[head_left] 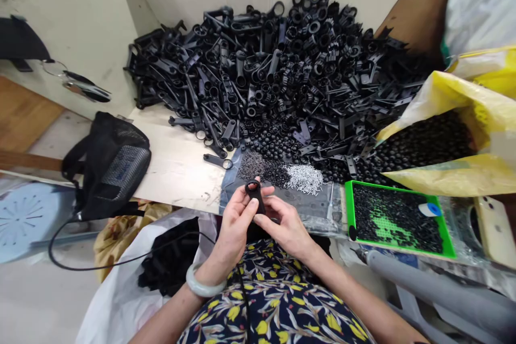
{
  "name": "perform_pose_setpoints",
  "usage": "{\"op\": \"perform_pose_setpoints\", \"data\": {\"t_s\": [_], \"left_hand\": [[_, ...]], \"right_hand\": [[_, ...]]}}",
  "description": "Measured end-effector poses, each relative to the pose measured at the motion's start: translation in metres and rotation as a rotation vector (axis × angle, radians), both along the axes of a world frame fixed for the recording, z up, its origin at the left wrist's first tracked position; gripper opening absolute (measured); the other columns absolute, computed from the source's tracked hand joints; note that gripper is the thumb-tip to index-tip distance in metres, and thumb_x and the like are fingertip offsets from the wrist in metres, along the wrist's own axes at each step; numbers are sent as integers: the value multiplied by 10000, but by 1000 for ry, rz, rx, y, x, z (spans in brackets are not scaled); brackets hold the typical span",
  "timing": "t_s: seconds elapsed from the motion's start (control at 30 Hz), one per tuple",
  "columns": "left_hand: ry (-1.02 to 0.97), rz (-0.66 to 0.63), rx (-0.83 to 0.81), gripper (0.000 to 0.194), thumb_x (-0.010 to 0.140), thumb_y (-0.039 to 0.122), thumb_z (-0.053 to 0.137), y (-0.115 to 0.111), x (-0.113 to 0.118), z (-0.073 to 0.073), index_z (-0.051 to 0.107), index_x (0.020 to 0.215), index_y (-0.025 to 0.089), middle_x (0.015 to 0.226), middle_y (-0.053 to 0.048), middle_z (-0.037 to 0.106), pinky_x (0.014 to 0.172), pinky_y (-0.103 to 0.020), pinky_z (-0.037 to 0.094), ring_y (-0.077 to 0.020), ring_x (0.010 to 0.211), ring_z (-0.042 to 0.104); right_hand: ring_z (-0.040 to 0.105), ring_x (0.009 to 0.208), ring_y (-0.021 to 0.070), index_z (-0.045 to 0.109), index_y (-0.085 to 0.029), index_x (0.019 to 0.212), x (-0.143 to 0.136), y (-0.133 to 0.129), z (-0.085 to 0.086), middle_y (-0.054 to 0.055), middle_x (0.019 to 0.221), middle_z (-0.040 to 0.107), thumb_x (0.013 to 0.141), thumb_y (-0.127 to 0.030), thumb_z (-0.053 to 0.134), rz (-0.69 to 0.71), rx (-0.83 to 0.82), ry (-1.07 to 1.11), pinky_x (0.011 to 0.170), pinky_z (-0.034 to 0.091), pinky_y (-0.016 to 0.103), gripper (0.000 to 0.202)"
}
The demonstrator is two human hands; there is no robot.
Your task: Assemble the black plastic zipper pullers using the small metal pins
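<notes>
Between both hands, just over the front edge of the bench, is a black plastic clamp part point(256, 199) with a ring at its top end. My left hand point(237, 214) pinches it, thumb across its face. From the other side my right hand point(284, 221) grips its lower end with thumb and fingers. Just beyond the hands lie a heap of silver pins point(305, 178), a pile of small dark screws point(252, 166) and small black pieces point(274, 173). A similar black part with a ring point(217, 161) rests alone on the bench to the left.
A large mound of black plastic parts point(258, 75) fills the bench's back. On the right are a yellow bag point(447, 172) of black knobs, a green tray point(350, 209) of small black pieces and a phone point(495, 231). A black pouch point(116, 161) sits left, above an open white sack point(116, 290).
</notes>
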State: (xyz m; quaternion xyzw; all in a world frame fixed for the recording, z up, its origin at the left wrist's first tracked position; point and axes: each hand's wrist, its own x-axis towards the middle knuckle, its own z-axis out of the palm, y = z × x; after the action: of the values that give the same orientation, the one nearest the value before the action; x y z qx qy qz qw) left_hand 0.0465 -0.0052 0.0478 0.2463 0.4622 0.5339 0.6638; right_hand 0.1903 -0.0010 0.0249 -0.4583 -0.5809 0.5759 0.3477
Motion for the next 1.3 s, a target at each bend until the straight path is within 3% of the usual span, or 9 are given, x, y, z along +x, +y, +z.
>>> {"op": "perform_pose_setpoints", "data": {"t_s": [0.1,0.23,0.37,0.5,0.63,0.77,1.0,1.17,1.3], "left_hand": [[17,-5,-3,458,894,389,751,-3,-3,6,605,1277,184,1213,-151,768,1054,-468,539,-301,1198,700],[52,-7,20,293,861,364,795,-7,-9,0,631,1039,198,1113,-133,800,1018,-474,565,-311,1156,726],[-1,-30,32,287,856,387,801,-6,-15,-4,636,1023,221,1139,-132,793,1020,-505,566,-328,1210,701],[133,-267,167,255,864,361,774,11,-37,-1,718,1083,243,1340,-149,712,1122,-505,494,-345,1438,513],[513,-343,409,500,861,222,695,45,-57,1,636,1355,269,1370,-122,691,1133,-478,442,-304,1354,573],[1100,-283,765,185,924,239,646,86,-36,-5,733,1086,253,1042,-62,771,1004,-461,417,-264,1053,629],[1674,-396,923,127,959,215,612,139,30,-26,705,874,200,931,-126,677,823,-445,353,-312,990,530],[1596,-460,936,164,961,182,595,148,27,-21,694,831,194,923,-121,698,827,-454,354,-310,979,550],[1261,-408,857,80,948,229,638,110,11,0,716,963,220,918,-38,757,857,-407,415,-232,886,639]], "right_hand": [[590,732,151,717,-201,884,-5,5,8,2,801,655,1003,-389,614,28,115,-91,702,504,280,245],[585,732,152,683,-198,789,-9,1,12,11,795,645,1012,-374,598,-13,128,-46,701,498,283,296],[676,950,190,702,-222,1113,-9,-5,8,46,1041,705,969,-511,641,70,-123,297,845,586,334,329],[703,748,151,640,-203,1264,7,1,2,43,985,714,975,-600,588,107,-343,433,728,631,345,495],[711,854,187,699,-224,1202,39,13,-5,47,992,745,977,-448,666,23,156,-174,829,591,362,319],[664,968,248,744,-233,1105,58,17,-20,92,1067,744,996,-322,655,98,624,-649,882,536,431,167],[610,925,240,712,-214,1188,62,6,-37,97,1021,694,1005,-352,640,54,667,-771,821,513,394,240],[633,950,253,686,-221,1275,68,-1,-41,112,1069,716,1024,-312,604,39,631,-724,833,520,415,280],[662,1046,244,628,-240,1359,76,-5,-34,96,1160,706,1024,-320,610,-82,515,-521,916,551,411,344]]}}
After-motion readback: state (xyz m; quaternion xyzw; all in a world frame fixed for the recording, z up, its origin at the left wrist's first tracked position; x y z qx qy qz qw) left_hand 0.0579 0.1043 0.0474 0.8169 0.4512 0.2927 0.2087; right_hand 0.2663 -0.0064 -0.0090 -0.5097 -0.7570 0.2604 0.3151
